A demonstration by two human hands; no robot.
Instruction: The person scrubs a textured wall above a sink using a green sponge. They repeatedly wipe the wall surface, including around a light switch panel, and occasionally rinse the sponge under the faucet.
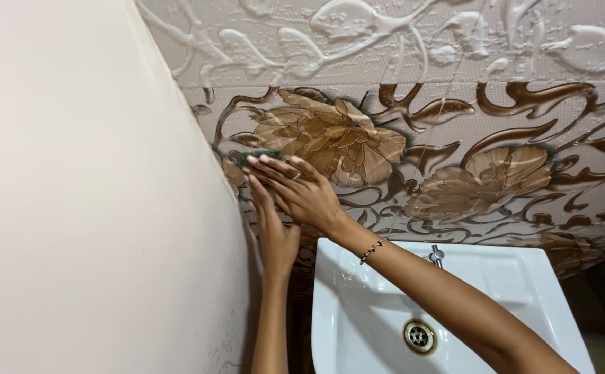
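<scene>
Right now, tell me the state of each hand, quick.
Left hand: open, flat against the patterned tiles, holding nothing.
Right hand: fingers extended, pressing a green scrub pad on the tiles.

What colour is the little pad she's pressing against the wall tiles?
Dark green. The pad peeks out above the right hand's fingertips, seen in the head view.
</scene>
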